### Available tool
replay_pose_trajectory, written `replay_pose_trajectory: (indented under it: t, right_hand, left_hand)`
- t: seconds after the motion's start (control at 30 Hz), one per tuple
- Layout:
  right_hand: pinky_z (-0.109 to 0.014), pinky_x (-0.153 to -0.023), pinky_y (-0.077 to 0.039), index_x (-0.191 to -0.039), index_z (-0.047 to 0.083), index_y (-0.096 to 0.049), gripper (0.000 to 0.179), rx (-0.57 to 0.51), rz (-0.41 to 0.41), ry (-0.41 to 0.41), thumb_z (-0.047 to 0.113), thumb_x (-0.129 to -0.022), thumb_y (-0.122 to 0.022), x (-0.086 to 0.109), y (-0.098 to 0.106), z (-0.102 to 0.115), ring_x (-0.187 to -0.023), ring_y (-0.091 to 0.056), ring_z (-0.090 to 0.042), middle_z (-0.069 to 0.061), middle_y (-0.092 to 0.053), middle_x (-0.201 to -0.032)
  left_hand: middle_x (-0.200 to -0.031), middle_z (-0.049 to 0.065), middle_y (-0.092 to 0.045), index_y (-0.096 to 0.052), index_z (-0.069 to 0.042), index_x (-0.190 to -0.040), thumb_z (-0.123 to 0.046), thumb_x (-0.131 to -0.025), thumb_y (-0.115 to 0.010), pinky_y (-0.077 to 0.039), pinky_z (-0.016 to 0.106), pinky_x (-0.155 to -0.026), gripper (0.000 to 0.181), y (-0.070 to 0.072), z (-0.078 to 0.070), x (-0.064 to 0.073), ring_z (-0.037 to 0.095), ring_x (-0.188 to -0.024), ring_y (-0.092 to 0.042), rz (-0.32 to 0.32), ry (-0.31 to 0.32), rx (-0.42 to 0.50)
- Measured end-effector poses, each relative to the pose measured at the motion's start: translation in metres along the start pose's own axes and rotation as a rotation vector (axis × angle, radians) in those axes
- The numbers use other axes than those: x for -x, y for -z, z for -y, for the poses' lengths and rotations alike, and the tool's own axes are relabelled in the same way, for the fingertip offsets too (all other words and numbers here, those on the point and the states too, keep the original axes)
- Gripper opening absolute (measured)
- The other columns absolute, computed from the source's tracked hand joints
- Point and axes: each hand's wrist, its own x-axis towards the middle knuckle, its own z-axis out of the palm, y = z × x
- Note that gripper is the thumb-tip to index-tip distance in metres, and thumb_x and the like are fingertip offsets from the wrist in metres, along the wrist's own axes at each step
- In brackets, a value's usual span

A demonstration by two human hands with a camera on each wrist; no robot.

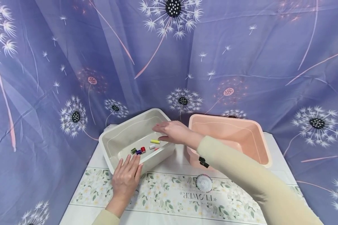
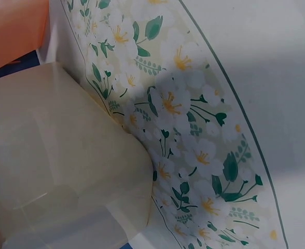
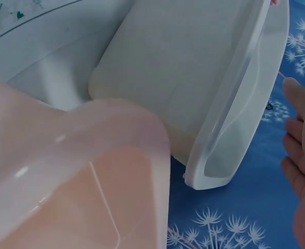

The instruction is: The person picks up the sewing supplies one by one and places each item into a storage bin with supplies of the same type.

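Observation:
A light grey plastic bin holds several small thread spools: a green spool, a dark blue spool, a red spool, a white spool and a yellow spool. My left hand rests on the bin's near rim, fingers extended toward the spools. Over the bin's right end is my right hand, its fingers extended above the yellow spool and nothing held. In the right wrist view this hand appears at the right edge, beside the grey bin.
A pink bin stands right of the grey one, under my right forearm. A round white disc ringed with coloured dots lies on the flowered tablecloth. Behind the table hangs a blue dandelion-print curtain.

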Motion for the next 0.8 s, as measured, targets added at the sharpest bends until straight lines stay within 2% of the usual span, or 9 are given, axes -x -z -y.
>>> replay_pose_trajectory:
  t: [0.33,0.5,0.8]
  right_hand:
    - [-0.043,-0.107,-0.056,-0.146,0.009,-0.066,0.057,-0.02,-0.091,0.005,0.033,-0.096,-0.081,0.032,0.009,0.001,-0.135,-0.065,-0.027,-0.011,-0.066,-0.148]
    - [-0.045,-0.114,-0.05,-0.145,0.006,-0.066,0.059,-0.023,-0.129,0.028,0.031,-0.095,-0.083,0.048,0.009,0.001,-0.136,-0.064,-0.029,-0.012,-0.067,-0.146]
    - [-0.045,-0.123,-0.04,-0.145,0.001,-0.064,0.066,-0.053,-0.175,0.018,0.032,-0.091,-0.086,0.076,0.009,0.003,-0.138,-0.062,-0.032,-0.015,-0.064,-0.148]
  left_hand:
    - [-0.117,0.014,-0.08,-0.078,-0.007,-0.129,-0.035,-0.108,-0.06,-0.056,0.06,-0.1,0.039,0.0,-0.001,0.0,0.039,-0.11,-0.077,-0.004,-0.003,0.0]
    - [-0.118,0.014,-0.079,-0.077,-0.007,-0.13,-0.035,-0.109,-0.059,-0.056,0.06,-0.101,0.04,0.0,-0.001,0.0,0.038,-0.111,-0.077,0.005,0.004,0.006]
    - [-0.118,0.015,-0.079,-0.077,-0.007,-0.13,-0.035,-0.108,-0.059,-0.056,0.061,-0.1,0.04,0.0,-0.001,-0.001,0.04,-0.111,-0.076,0.008,0.002,0.013]
